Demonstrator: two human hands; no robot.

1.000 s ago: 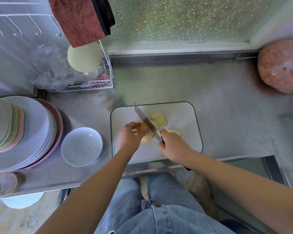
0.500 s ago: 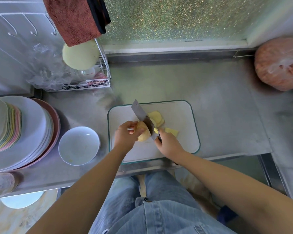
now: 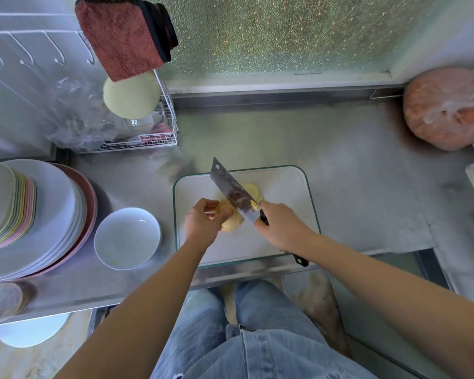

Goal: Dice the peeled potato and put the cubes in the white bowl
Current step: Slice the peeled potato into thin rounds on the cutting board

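Steel counter [image 3: 353, 187]; cleaver [image 3: 230, 190] partly hides potato [image 3: 231, 224].

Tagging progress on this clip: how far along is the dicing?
Early. Done: the potato is peeled, and a few slices lie on the cutting board beside the cleaver. In hand: the left hand holds the potato while the right hand grips the cleaver, blade angled over it. Left: finish slicing, cut the slices into cubes, move them to the white bowl, which shows no cubes yet.
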